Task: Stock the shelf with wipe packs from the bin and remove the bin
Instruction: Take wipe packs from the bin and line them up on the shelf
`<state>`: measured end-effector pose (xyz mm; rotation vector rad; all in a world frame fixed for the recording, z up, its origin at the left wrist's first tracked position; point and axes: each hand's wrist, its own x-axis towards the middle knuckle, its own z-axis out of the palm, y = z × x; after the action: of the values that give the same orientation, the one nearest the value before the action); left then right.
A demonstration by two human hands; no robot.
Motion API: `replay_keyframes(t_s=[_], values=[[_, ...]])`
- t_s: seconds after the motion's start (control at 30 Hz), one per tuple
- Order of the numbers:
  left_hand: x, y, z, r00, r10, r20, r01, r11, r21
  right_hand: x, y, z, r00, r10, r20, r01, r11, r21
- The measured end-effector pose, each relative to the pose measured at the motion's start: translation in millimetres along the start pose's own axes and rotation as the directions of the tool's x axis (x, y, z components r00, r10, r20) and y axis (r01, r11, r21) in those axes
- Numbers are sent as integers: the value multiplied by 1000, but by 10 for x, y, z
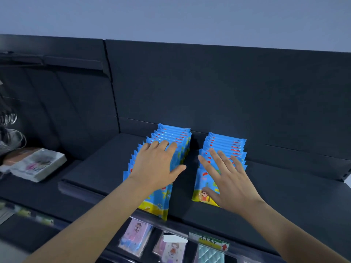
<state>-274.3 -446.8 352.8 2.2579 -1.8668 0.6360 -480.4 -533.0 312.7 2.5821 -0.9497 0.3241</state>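
Observation:
Two rows of blue wipe packs stand on the dark shelf (284, 190), each row running from the front edge toward the back panel. My left hand (153, 166) lies flat on top of the left row (171, 137), fingers straight, thumb off its right side. My right hand (226, 179) rests with spread fingers on the front packs of the right row (226, 143), its thumb on the frontmost pack's yellow lower part. No bin is in view.
A white wrapped pack (38, 164) lies on the neighbouring shelf at the left. Below the shelf's front edge hang small packets (134, 236) and a green price label (209, 241). Bare shelf surface extends on either side of the rows.

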Motion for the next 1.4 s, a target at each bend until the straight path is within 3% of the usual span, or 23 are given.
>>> replay_keyframes(t_s=[0.13,0.3,0.5,0.7,0.93,1.17,1.4], values=[[-235,-352,0,992,-118,-43,120,992,33,273,-402,-275,996,-40,-78,49,992,116],[-773,-1010,-118,964,-263,-21,264,962,65,700,-1253,-589,967,-162,-195,212,939,272],[-1810,-1973,-269,872,-490,11,480,859,175,1057,-2633,-711,912,-360,-199,411,819,401],[-3060,-2891,-204,696,-716,47,677,677,288,1214,-4089,-596,807,-588,-61,545,699,464],[-4337,-3485,272,415,-898,150,812,439,384,1151,-5275,-128,594,-775,218,650,621,438],[-5156,-3454,910,133,-939,317,875,261,407,1036,-6013,613,398,-845,358,725,529,441],[-5425,-3289,1846,-12,-914,404,873,187,450,962,-6723,1581,234,-884,404,736,433,521]])
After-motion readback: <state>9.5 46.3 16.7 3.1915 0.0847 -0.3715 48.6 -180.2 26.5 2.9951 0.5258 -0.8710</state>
